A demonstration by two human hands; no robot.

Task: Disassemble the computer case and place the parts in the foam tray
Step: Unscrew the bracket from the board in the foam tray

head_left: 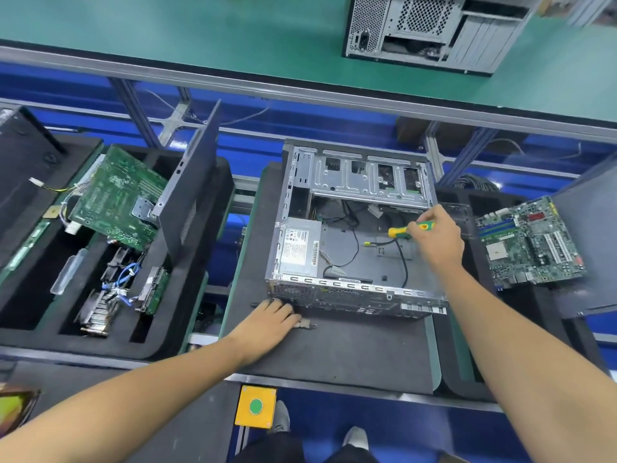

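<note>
Computer case point(354, 228), open side up with its power supply point(298, 247) at the near left corner, lies on a dark foam mat point(334, 349) on the table, between a foam tray point(30, 295) of removed parts on the left and a motherboard point(531, 242) on the right. Right hand point(437, 238) has its grip wrapped around a green-and-yellow screwdriver point(412, 228) over the case's interior. Left hand point(270, 324) rests flat, fingers straight, on the mat against the case's near left corner.

The open computer case point(354, 235) lies on a foam pad point(334, 349), directly beyond the left hand's fingers point(287, 312), which rest on the pad at its near corner. The right hand's fingers point(424, 222) hold a screwdriver point(410, 228) inside the case. A motherboard point(531, 242) lies right of those fingers; the foam tray point(213, 208) with parts lies left of the left fingers.
</note>
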